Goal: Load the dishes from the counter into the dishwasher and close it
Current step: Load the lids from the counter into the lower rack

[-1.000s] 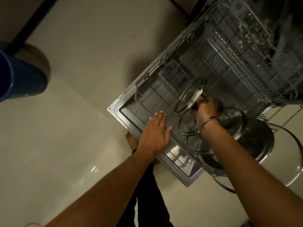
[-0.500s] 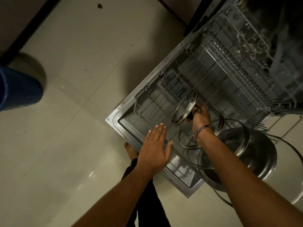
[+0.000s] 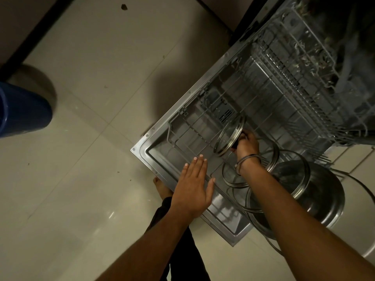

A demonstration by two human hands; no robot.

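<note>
The dishwasher door (image 3: 154, 157) lies open and flat, with the lower wire rack (image 3: 253, 102) pulled out over it. My right hand (image 3: 246, 144) grips the dark knob of a glass lid (image 3: 229, 136) and holds it on edge among the rack's tines. Several more glass lids (image 3: 235, 179) and a steel lid (image 3: 324, 199) stand in the rack's near right part, partly hidden by my right forearm. My left hand (image 3: 192, 187) hovers flat, fingers straight, over the door's front edge and holds nothing.
A blue bin (image 3: 22, 110) stands on the tiled floor at the left. My bare foot (image 3: 162, 189) shows just under the door's corner. The upper rack (image 3: 300, 43) sticks out of the dark dishwasher cavity at the top right.
My right hand has lowered the glass lid a little deeper into the rack and turned it more upright. My left hand has stayed flat over the door edge.
</note>
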